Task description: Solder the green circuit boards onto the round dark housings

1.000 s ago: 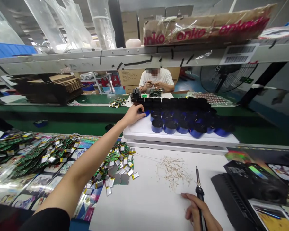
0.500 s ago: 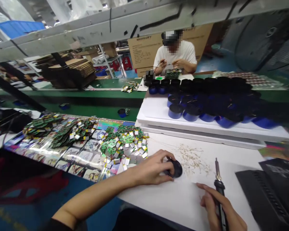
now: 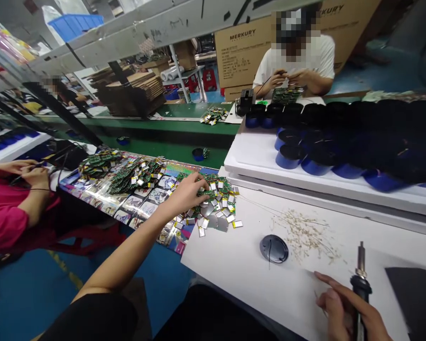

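On circuit boards (image 3: pixel 218 182), the left hand (image 3: pixel 186 193) rests half-open.

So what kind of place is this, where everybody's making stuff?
Probably an electronics workshop or factory: there are piles of green circuit boards, a soldering iron, and a long green bench with people working along both sides.

"merkury" on cardboard boxes (image 3: pixel 244 59).

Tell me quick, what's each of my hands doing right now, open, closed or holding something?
Left hand: fingers down at the pile of circuit boards; can't tell if it grips one.
Right hand: holding the soldering iron.
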Motion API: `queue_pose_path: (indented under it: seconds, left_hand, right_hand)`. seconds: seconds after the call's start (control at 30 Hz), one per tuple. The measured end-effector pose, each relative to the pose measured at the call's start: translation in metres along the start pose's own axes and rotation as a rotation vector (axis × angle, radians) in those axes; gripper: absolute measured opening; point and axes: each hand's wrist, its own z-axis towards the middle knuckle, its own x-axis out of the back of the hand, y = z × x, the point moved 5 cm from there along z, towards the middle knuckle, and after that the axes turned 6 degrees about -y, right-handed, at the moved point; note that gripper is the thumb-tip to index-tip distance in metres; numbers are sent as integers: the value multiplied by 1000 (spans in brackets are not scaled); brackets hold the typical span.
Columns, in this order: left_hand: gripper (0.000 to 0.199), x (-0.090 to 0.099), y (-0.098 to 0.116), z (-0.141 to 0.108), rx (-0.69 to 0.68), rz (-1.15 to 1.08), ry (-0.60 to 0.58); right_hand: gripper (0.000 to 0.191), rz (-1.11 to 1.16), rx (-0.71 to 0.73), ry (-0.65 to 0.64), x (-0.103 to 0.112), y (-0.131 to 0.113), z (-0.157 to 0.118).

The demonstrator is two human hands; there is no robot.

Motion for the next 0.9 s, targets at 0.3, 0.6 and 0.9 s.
queue_pose_path:
  seconds: [0.3, 0.6, 0.9]
  left_hand:
    - [40, -20, 55, 5, 16, -953, -90]
    - [49, -106, 174, 23, -134, -1428, -536]
    - [34, -98, 162, 26, -284, -1078, -501]
  right_hand:
    - [30, 102, 282, 97, 4, -27, 18]
    - [73, 367, 577, -53, -23, -92, 52]
    - [72, 318, 488, -100, -21, -74, 51]
